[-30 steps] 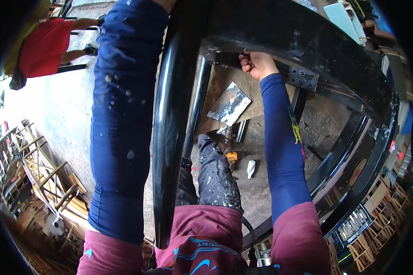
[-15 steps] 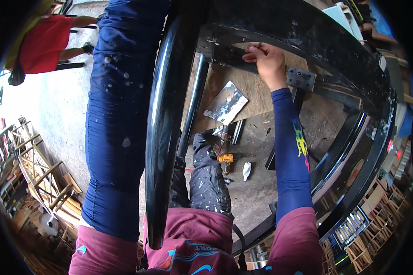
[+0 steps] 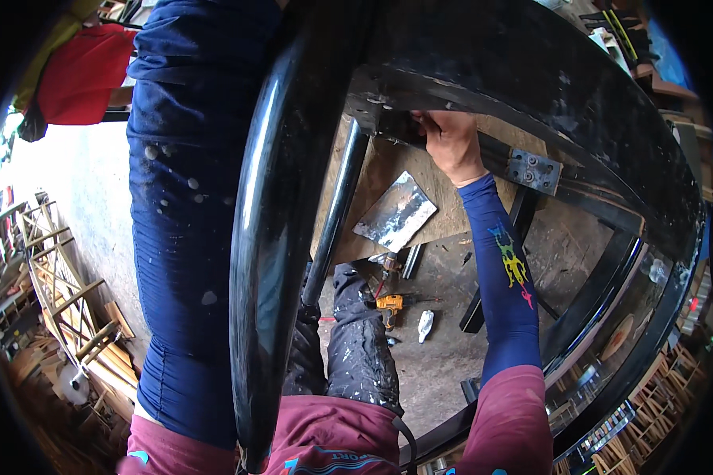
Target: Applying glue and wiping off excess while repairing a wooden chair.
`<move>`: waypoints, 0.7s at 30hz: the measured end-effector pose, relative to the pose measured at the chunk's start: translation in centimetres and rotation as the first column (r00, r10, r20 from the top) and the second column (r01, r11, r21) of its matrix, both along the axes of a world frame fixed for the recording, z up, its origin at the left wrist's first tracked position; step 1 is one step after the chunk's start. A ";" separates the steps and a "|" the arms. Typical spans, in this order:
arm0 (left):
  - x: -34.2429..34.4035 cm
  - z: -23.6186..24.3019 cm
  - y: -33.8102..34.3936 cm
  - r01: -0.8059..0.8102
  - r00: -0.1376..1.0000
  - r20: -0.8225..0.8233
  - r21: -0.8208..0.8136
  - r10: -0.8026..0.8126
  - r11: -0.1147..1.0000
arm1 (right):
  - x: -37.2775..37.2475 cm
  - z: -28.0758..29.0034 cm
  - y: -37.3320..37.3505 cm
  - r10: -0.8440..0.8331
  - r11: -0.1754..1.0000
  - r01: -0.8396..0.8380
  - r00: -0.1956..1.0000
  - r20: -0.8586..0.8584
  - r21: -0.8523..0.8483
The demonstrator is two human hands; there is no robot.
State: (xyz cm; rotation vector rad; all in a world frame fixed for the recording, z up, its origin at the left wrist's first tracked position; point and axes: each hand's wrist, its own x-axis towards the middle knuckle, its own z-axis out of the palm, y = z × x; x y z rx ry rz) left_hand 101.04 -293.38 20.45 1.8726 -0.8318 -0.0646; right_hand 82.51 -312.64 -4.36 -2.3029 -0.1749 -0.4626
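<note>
My right hand (image 3: 454, 147) reaches under a wide, curved black beam (image 3: 523, 67), at the inner corner of a black frame. Its fingers are curled together against the dark crosspiece; their tips lie in shadow, and whatever they hold does not show. Right of this hand, a metal plate with bolts (image 3: 533, 171) is fixed to the crosspiece. My left arm (image 3: 190, 190), in a blue sleeve, stretches up along the outer side of a glossy black rounded bar (image 3: 273, 229). My left hand lies beyond the top edge, out of sight.
On the floor below are a yellow cordless drill (image 3: 389, 303), a small white bottle (image 3: 425, 325) and a paint-smeared sheet (image 3: 397, 212) lying on a brown board. A person in red (image 3: 83, 75) is at the far left. Wooden frames (image 3: 67, 273) and scraps fill the lower left.
My right hand has moved in toward the frame's corner, and its fingertips have gone into shadow beneath the beam. The view has shifted, so the beam appears larger and the floor things lower.
</note>
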 end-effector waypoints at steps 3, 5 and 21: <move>-0.1 0.1 0.3 0.028 0.999 0.044 -0.022 -0.027 0.999 | 0.2 0.7 -0.3 0.067 0.983 -0.049 0.993 0.095 -0.177; -0.2 0.1 0.4 0.046 0.996 0.075 -0.034 -0.043 0.998 | 0.3 0.4 -0.5 0.105 0.967 -0.074 0.987 0.118 -0.243; -0.5 -0.3 1.6 0.242 0.931 0.297 -0.073 -0.210 0.968 | -0.3 1.6 -1.0 0.141 0.798 -0.129 0.990 -0.026 -0.588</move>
